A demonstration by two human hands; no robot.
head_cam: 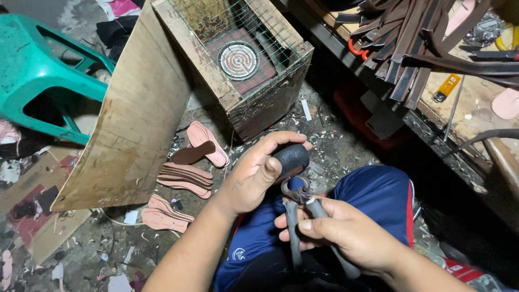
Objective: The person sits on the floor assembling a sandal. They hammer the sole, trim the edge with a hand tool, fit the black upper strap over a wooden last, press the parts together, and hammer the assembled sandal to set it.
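Observation:
My left hand point(253, 176) is wrapped around a dark, rounded shoe toe point(292, 158), thumb over its top. Just below it my right hand point(346, 232) grips the two grey metal handles of a pair of pincers point(300, 208). The curved jaws of the pincers point(295, 189) sit at the underside of the shoe toe, touching it. Both hands are above my lap in blue shorts point(373, 194). The rest of the shoe is hidden behind my left hand.
Pink and brown insoles point(186, 178) lie in stacks on the littered floor at left. A bent board point(135, 113) leans by a wire-mesh wooden box point(238, 59) holding a round heater coil. A green plastic stool point(38, 70) stands far left. Leather straps point(421, 43) pile on the bench at right.

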